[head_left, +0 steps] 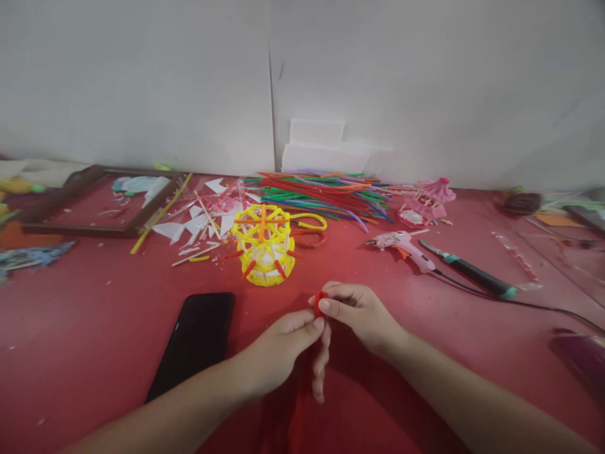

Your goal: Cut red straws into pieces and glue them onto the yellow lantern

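Observation:
In front of me both hands meet on a small red pipe cleaner piece (320, 304). My left hand (288, 343) pinches its lower end between thumb and forefinger, the other fingers hanging loosely below. My right hand (357, 312) grips the upper end with thumb and fingertips, which hide part of it. Beyond the hands stands a small yellow round frame (263, 246) with a spoked orange top and red pieces sticking out round its lower part. Behind it lie yellow and red scissors-like loops (309, 222). A black phone (198, 337) lies left of my left hand.
A bundle of coloured pipe cleaners (321, 194) lies by the wall, with a pink ruffled piece (432, 195) to its right. On the right are a pink glue gun (401, 246) and cutting pliers (472, 271). Paper scraps (193, 224) and a brown frame (85, 231) are left.

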The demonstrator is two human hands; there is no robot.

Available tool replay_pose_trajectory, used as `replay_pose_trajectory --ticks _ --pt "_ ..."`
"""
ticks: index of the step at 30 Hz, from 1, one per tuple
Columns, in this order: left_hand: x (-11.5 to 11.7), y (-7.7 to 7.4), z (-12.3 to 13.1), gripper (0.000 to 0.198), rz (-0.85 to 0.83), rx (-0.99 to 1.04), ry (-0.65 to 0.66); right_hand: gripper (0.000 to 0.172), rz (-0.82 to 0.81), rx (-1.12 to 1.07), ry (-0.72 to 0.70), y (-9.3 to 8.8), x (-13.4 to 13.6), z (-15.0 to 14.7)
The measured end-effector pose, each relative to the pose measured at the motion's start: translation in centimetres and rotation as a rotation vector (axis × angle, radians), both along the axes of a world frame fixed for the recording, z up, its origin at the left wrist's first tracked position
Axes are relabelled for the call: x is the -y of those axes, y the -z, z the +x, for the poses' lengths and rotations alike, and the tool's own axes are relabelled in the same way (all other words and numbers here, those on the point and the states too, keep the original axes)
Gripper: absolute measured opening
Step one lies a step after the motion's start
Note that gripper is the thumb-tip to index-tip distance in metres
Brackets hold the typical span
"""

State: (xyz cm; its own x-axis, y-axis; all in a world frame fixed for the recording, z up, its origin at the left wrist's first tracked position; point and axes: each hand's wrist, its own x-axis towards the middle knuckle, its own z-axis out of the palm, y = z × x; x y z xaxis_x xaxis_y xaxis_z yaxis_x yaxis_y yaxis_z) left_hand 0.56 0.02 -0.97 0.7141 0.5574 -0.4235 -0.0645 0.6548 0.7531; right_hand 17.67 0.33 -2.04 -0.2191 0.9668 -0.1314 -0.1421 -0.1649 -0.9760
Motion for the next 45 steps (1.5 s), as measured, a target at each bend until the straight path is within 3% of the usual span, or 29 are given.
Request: replay_pose_trajectory --ticks 4,6,12,18,21,26,29,32,38,45 --pt "0.1 -0.1 -0.1 0.03 -0.067 0.1 0.042 0.043 -0.097 -0.118 -0.227 0.1 -0.6 1.2" --pt "0.0 -0.2 -0.1 0.025 -0.121 0.137 0.075 0.04 -0.085 -0.133 -0.276 -0.1 -0.9 1.7" --pt "-0.5 0.0 -0.5 0.023 -0.266 0.249 0.188 0.021 -0.1 -0.104 -0.272 -0.8 -1.1 2.7" --pt "-0.6 -0.2 -0.5 0.022 -0.233 0.182 0.207 0.03 -0.146 -0.007 -0.272 -1.1 -1.3 3.0" --pt "-0.1 -0.3 -0.1 0.024 -0.082 0.024 0.103 0.034 -0.127 0.076 -0.199 -1.4 -1.3 2.7" --pt "0.6 -0.4 0.0 0.016 0.539 -0.381 -0.224 0.037 -0.078 0.161 -0.08 -2.0 -0.9 1.8" --pt "0.6 -0.8 -0.2 0.013 0.732 -0.482 -0.229 0.038 -0.061 0.179 -0.041 -2.0 -0.6 1.4" --pt "0.3 -1.3 -0.1 0.019 0.65 -0.499 -0.187 0.04 -0.045 0.182 -0.01 -1.7 -0.6 1.4" --pt "-0.7 -1.5 0.2 0.012 0.221 -0.335 -0.215 0.038 -0.009 0.223 -0.022 -1.7 -0.8 1.7" --pt "-0.7 -2.1 -0.9 0.017 0.115 -0.296 -0.257 0.032 0.065 0.198 -0.006 -2.0 -0.6 1.6"
